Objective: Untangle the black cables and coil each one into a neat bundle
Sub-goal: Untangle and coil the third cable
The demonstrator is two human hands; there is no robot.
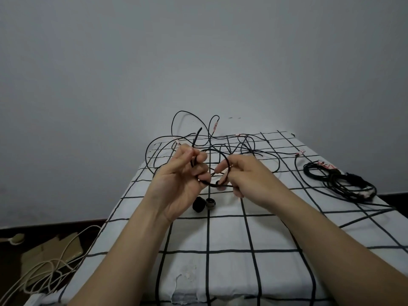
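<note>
Hands grip one black cable (pixel 209 184) above the bed's (pixel 220 272) middle: left hand (pixel 184 173) pinches its stiff end, right hand (pixel 246 173) holds the loop; feed slack gently from the tangle (pixel 212 140) at the far edge, keeping turns even.

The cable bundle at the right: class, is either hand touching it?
No: the bundle lies apart while the left hand and right hand hold a cable loop.

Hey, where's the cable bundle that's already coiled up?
In the head view, the coiled bundle lies on the checked cloth at the right edge, to the right of the right hand and clear of it.
</note>
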